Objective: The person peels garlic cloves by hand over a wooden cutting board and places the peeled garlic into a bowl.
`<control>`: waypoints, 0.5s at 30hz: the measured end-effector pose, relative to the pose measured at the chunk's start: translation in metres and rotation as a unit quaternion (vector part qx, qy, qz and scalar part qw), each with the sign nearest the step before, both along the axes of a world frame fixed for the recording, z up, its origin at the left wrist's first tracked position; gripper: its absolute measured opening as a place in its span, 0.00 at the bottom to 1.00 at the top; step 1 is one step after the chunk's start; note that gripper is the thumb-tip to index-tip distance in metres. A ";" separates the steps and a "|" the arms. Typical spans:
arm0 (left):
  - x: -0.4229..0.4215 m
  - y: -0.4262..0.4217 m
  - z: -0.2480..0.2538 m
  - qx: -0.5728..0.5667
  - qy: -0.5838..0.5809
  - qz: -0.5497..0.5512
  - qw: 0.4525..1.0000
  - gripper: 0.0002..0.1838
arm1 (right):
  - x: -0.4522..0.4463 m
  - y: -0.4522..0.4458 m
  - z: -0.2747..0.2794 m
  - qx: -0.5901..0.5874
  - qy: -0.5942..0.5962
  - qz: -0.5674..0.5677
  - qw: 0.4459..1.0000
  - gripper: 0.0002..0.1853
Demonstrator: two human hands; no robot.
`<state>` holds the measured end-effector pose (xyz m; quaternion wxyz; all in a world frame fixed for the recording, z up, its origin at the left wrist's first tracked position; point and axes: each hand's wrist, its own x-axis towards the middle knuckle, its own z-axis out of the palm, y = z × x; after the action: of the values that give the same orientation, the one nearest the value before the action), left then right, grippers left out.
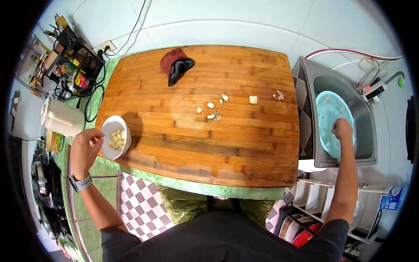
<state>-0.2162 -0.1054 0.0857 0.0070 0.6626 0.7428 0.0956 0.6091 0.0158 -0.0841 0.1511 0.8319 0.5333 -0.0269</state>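
My left hand [89, 146], with a watch on its wrist, is at the left rim of a white bowl [105, 126], its thumb and fingertips pinched together. Peeled garlic cloves [117, 139] lie in that bowl, on the board's left front corner. Over at the right, my right hand [342, 129] is closed above a light blue basin [325, 114] in the sink; what it holds, if anything, is hidden. Several garlic pieces [211, 105] are scattered over the wooden cutting board [196, 150], with a larger chunk [253, 100] and small bits [278, 94] farther right.
A dark red and black cloth item [175, 64] lies at the board's back. Left of the board stand a pale container [63, 117] and a black rack [72, 56] with bottles and cables. The metal sink [366, 148] and its faucet [377, 89] are at the right.
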 end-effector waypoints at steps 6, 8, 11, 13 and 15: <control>0.002 0.006 -0.010 0.003 0.016 -0.056 0.998 0.15 | -0.026 -0.011 0.061 0.055 -0.016 0.080 0.995 0.17; 0.011 0.006 -0.008 0.047 0.012 -0.053 0.997 0.13 | -0.029 -0.009 0.076 0.019 0.002 -0.010 1.000 0.20; 0.042 0.010 0.004 0.121 0.007 -0.061 0.991 0.13 | 0.012 -0.020 0.055 0.167 -0.059 0.152 0.972 0.16; 0.063 0.018 0.009 0.146 -0.011 -0.066 0.987 0.11 | -0.029 -0.019 0.088 0.191 -0.039 0.122 0.973 0.15; 0.085 0.034 0.009 0.213 -0.083 -0.126 0.965 0.12 | -0.067 -0.015 0.105 0.214 -0.017 0.089 0.973 0.15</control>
<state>-0.1313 -0.0718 0.0947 -0.0606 0.7265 0.6128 0.3050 0.5417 0.0009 0.0212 -0.0199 0.7944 0.5960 0.1155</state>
